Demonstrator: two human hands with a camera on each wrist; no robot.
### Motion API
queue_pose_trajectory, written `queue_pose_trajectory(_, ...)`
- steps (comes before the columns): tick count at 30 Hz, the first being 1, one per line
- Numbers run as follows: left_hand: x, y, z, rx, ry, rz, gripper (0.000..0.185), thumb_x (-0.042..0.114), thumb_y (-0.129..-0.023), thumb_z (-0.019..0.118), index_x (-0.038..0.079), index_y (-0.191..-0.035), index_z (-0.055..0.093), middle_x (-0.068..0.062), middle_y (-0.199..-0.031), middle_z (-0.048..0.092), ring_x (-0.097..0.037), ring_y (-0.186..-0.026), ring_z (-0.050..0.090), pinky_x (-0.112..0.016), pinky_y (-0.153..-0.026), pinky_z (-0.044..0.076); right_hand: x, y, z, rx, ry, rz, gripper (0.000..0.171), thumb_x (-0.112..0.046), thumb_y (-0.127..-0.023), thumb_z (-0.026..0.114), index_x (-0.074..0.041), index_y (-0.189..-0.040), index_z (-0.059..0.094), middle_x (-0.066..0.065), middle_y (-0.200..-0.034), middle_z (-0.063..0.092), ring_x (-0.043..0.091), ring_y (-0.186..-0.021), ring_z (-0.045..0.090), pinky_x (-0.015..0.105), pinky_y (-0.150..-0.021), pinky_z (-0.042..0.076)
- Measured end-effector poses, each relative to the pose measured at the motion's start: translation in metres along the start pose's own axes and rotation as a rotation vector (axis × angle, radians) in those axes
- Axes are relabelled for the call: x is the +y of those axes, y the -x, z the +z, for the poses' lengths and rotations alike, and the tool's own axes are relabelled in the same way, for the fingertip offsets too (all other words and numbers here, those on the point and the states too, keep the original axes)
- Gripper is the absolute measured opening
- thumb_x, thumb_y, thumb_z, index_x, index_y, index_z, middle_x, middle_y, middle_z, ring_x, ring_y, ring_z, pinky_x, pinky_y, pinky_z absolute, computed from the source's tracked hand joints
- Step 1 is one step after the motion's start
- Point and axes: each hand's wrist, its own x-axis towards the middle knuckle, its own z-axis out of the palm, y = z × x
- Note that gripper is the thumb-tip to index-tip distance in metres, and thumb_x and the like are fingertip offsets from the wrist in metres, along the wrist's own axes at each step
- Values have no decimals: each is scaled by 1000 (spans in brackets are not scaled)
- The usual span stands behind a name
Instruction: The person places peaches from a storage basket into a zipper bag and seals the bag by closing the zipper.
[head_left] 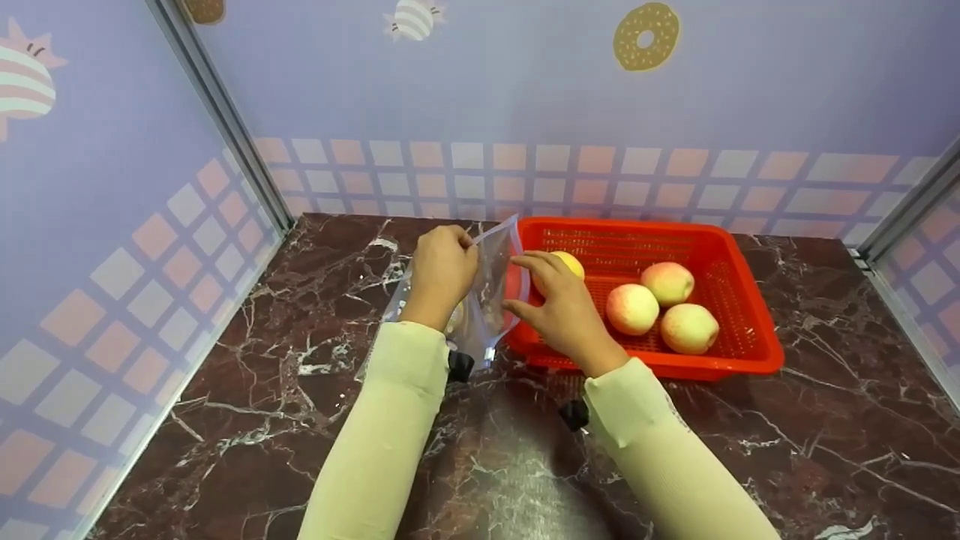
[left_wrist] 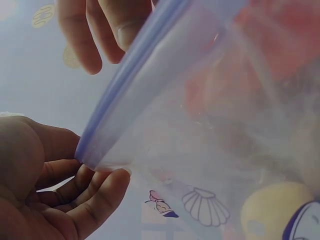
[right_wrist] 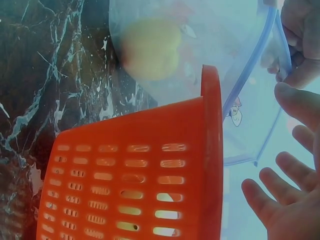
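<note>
A clear zip bag with a purple-edged mouth stands spread beside the basket, its mouth towards the right. My left hand pinches the bag's rim; in the left wrist view its fingers curl at a corner of the mouth. Through the plastic shows a yellowish peach inside the bag. My right hand hovers at the bag's right rim, thumb and fingers spread apart, with nothing held. In the right wrist view, its thumb tip comes close to the bag's edge.
A red slotted basket is right of the bag, holding several peaches; another yellow fruit is partly hidden behind my right hand. The dark marbled tabletop meets patterned panels at back and sides.
</note>
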Motion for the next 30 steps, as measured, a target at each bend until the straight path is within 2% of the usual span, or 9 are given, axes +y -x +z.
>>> queue_pose_trajectory(11, 0, -3, 3, 12, 23, 6, 13, 14, -89, 63, 5, -87, 72, -13, -91, 72, -29, -83, 68, -42, -76, 54, 6, 2, -6, 15, 3, 4, 55, -29, -81, 78, -13, -130, 60, 8, -136, 55, 25, -130, 47, 45, -111, 38)
queue_pose_trajectory(21, -1, -6, 3, 24, 53, -24, 14, 16, -89, 64, 5, -86, 73, -11, -89, 72, -28, -83, 67, -39, -76, 54, 13, 1, -18, 19, 11, 41, 54, -29, -81, 78, -13, -129, 60, 10, -136, 55, 28, -128, 51, 45, -109, 40)
queue_pose_trajectory(25, -2, -7, 2, 36, 63, -32, 14, 15, -89, 63, 5, -86, 73, -10, -88, 72, -27, -82, 67, -38, -75, 54, 17, 2, -22, 22, 5, 54, 53, -28, -81, 78, -14, -129, 60, 8, -135, 55, 26, -113, 59, 39, -93, 51)
queue_pose_trajectory(28, -3, -8, 0, 43, 65, -36, 15, 15, -90, 62, 5, -86, 73, -9, -87, 72, -27, -83, 67, -38, -76, 54, 20, 2, -25, 18, -7, 68, 53, -27, -81, 79, -15, -130, 60, 7, -136, 54, 23, -97, 63, 34, -80, 55)
queue_pose_trajectory(30, -4, -7, -1, 42, 62, -39, 15, 15, -90, 61, 5, -86, 73, -9, -87, 72, -27, -84, 67, -39, -77, 54, 22, 3, -26, 15, -15, 79, 54, -27, -81, 79, -15, -130, 60, 7, -136, 54, 22, -93, 63, 34, -79, 56)
